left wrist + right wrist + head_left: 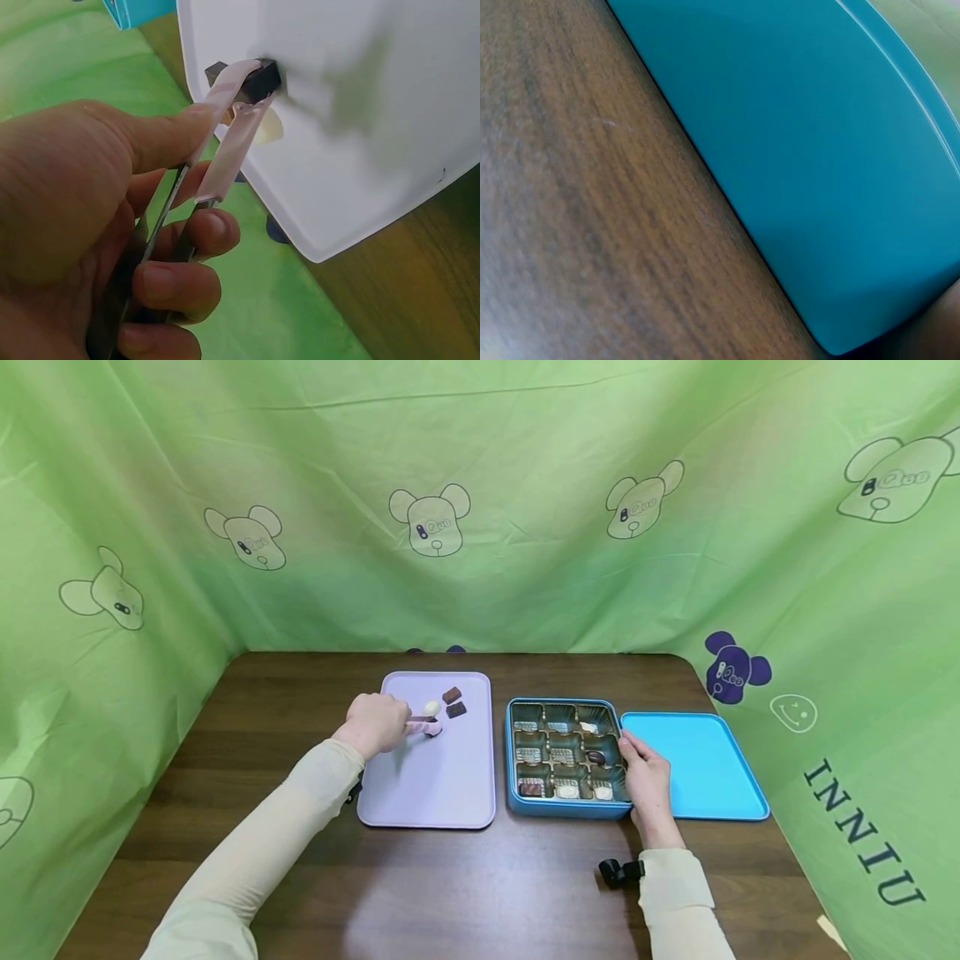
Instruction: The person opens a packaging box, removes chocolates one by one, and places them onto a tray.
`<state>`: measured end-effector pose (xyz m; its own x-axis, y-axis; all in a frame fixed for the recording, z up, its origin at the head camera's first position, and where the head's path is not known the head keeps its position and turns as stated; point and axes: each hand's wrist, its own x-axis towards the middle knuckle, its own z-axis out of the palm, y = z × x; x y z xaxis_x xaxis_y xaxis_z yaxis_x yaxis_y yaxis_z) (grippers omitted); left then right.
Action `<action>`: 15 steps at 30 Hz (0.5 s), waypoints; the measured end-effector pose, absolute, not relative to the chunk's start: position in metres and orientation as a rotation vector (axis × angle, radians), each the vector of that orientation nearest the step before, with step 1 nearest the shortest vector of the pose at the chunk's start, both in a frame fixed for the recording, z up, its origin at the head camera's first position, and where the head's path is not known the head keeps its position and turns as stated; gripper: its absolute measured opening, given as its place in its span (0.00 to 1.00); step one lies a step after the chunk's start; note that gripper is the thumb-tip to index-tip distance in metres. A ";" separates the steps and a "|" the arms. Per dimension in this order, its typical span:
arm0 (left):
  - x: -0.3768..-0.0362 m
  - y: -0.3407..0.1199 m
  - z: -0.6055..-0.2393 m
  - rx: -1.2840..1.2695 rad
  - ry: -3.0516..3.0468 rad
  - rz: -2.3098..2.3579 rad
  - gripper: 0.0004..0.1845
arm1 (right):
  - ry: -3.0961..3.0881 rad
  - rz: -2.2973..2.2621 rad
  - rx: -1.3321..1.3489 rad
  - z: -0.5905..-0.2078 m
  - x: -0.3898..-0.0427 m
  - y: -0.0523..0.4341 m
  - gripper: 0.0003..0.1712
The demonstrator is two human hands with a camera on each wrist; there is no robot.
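Note:
In the head view my left hand [375, 724] is over the lilac tray [431, 793], gripping tweezers [420, 727] with pink-covered tips. Seen from the left wrist, the thumb and curled fingers hold the dark metal handles, and the pink tips lie on either side of a dark chocolate [264, 81]. Close by on the tray are a white chocolate [432, 707], a brown one [452, 695] and another dark one [456, 710]. My right hand [648, 779] holds the right wall of a blue box [570, 808], thumb at the rim; its fingers are mostly hidden.
Inside the box sits a divided insert [565, 748] with several chocolates in its compartments, some of them white, some dark. A blue lid [712, 768] lies to the right of the box on the brown wooden table [450, 893]. Green printed cloth [525, 593] hangs around the table.

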<state>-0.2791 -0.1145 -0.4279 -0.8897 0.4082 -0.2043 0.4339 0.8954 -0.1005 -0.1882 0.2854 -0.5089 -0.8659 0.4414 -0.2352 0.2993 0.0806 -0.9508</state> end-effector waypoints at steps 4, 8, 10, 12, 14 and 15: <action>-0.278 -0.116 -0.429 0.622 2.880 -0.174 0.16 | -2.224 1.907 -0.773 -0.510 -0.189 0.285 0.30; -0.278 -0.118 -0.428 0.618 2.905 -0.129 0.17 | -2.236 1.901 -0.784 -0.510 -0.189 0.285 0.30; -0.278 -0.119 -0.425 0.620 2.925 -0.096 0.17 | -2.241 1.896 -0.788 -0.509 -0.189 0.285 0.30; -0.278 -0.119 -0.422 0.623 2.945 -0.066 0.17 | -2.244 1.889 -0.793 -0.510 -0.189 0.285 0.29; -0.277 -0.119 -0.419 0.634 2.962 -0.044 0.16 | -2.244 1.888 -0.789 -0.510 -0.189 0.285 0.30; -0.277 -0.118 -0.417 0.641 2.970 -0.035 0.16 | -2.244 1.889 -0.789 -0.510 -0.189 0.286 0.30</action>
<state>-0.2768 -0.1184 -0.4173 -0.9061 0.4098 -0.1050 0.4122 0.9111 -0.0010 -0.1888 0.2856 -0.5104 -0.8599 0.4476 -0.2455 0.3183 0.0942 -0.9433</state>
